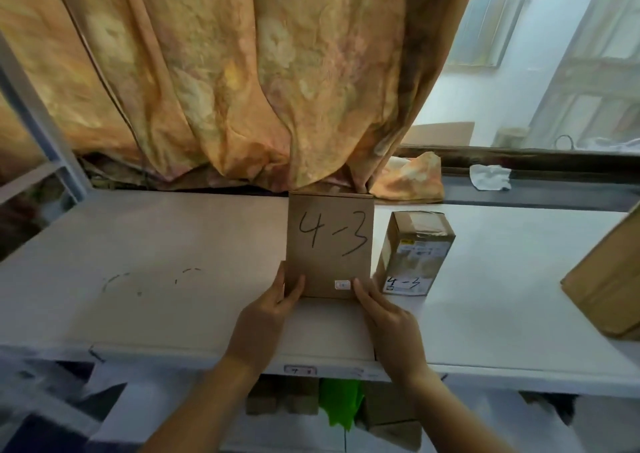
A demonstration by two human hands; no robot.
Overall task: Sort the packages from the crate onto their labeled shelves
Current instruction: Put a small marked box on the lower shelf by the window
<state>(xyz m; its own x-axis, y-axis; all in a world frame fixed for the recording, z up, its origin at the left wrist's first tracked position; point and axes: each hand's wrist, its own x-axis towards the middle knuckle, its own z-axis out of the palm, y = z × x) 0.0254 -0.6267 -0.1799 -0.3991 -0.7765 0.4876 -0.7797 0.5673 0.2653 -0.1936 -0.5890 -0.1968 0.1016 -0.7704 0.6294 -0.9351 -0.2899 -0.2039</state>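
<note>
Standing upright on the white shelf [166, 244], the cardboard box [329, 244] in your hands shows "4-3" in black marker, plus a small sticker too blurred to read. Your left grip [266, 317] curls round its lower left edge, thumb on the front, and your right grip [391, 324] pinches its lower right corner. Just beside it on the right stands a smaller taped box [414, 255], its label also marked "4-3".
</note>
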